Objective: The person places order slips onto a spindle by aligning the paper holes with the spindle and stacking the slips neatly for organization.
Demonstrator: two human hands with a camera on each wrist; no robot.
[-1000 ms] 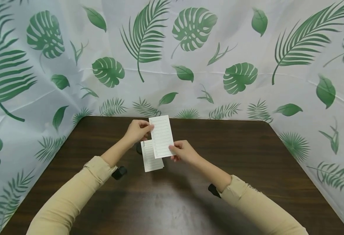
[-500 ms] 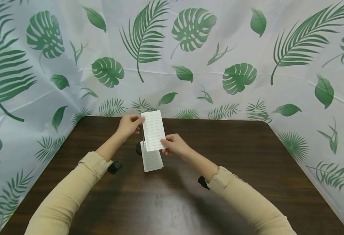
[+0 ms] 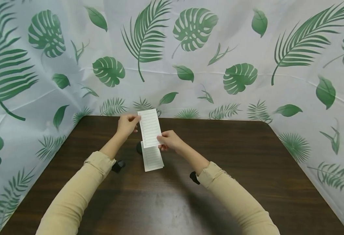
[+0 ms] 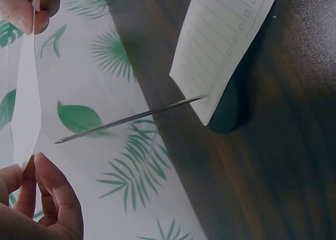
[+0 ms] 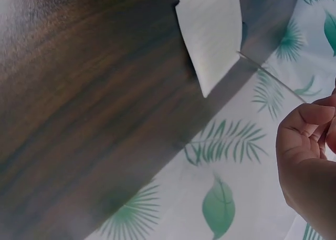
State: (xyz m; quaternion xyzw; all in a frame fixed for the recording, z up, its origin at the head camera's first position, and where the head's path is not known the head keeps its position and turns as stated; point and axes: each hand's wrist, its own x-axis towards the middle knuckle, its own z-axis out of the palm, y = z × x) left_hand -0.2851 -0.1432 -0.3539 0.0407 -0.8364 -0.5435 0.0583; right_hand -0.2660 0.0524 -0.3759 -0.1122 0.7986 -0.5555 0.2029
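A white lined sheet (image 3: 149, 125) with a column of small checkboxes is held up over the table by both hands. My left hand (image 3: 127, 125) pinches its upper left edge between thumb and fingers. Lower down, my right hand (image 3: 171, 140) grips the right corner. Beneath it, similar lined sheets (image 3: 153, 160) sit on a paper spike, whose thin metal rod (image 4: 131, 117) sticks up through them near one end. Part of the round black base (image 4: 231, 108) shows from under those sheets. In the left wrist view the held sheet (image 4: 26, 103) is apart from the spike's pointed tip.
The dark wood-grain table (image 3: 233, 156) reaches back to a white curtain (image 3: 204, 81) printed with green leaves. A black wrist camera (image 3: 118, 166) is strapped at the left wrist, another black camera (image 3: 194, 178) at the right.
Both hands have carried the sheet to the left and slightly farther from the body, over the spike. The sheets on the spike have stayed in place.
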